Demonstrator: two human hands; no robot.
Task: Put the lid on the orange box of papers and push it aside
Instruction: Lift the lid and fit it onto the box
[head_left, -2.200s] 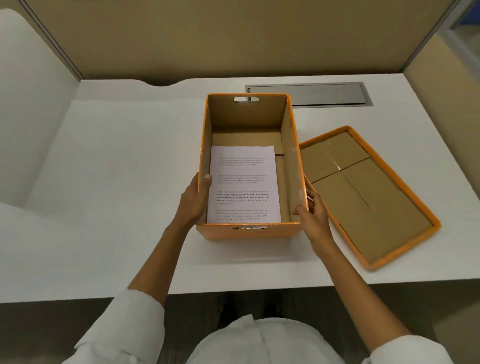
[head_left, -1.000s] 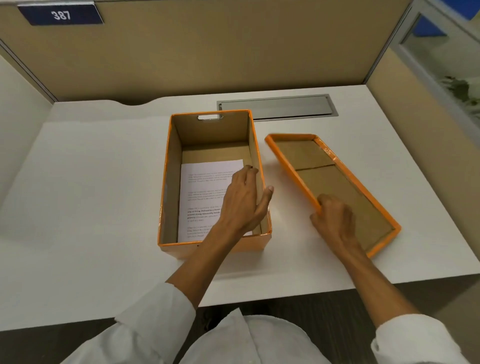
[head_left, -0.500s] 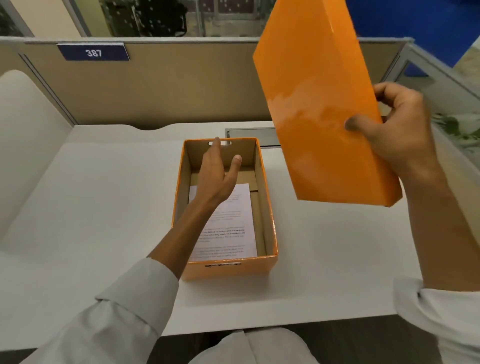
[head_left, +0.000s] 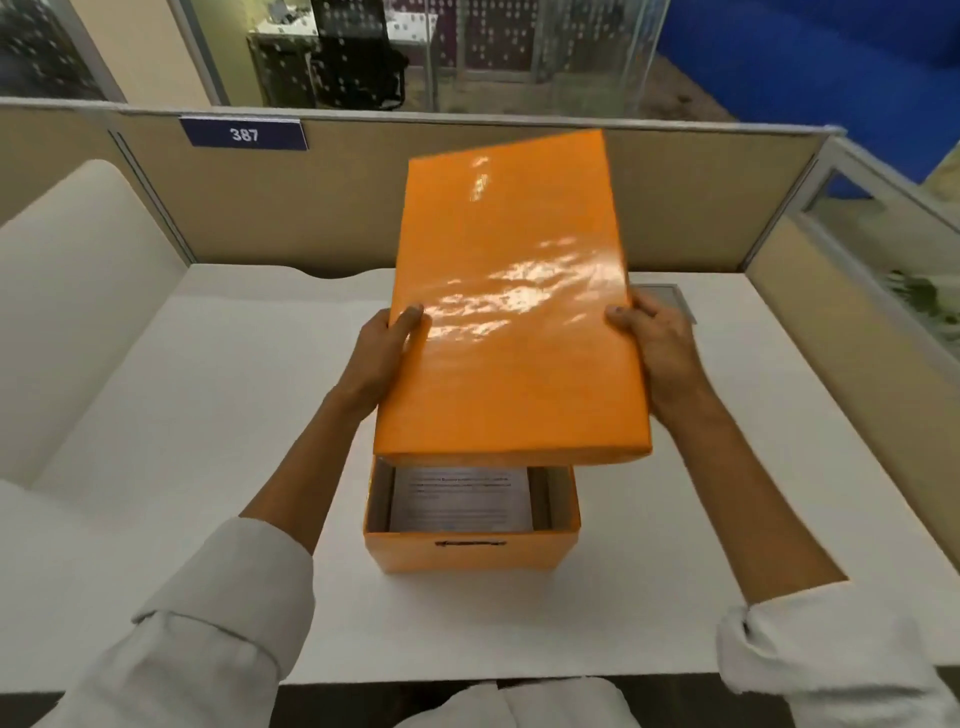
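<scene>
Both hands — left hand (head_left: 376, 358), right hand (head_left: 660, 353) — grip the lid (head_left: 511, 322) by its long edges, fingers closed on it, above the box (head_left: 470, 553); square its corners over the rim, then lower evenly.

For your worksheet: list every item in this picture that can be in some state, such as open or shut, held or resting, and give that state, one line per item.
orange box: open, lid not yet on, standing on the desk.
lid: held in the air above the box, orange side up, tilted.
papers: lying flat inside the box, partly hidden by the lid.
left hand: gripping the lid's left edge.
right hand: gripping the lid's right edge.
</scene>
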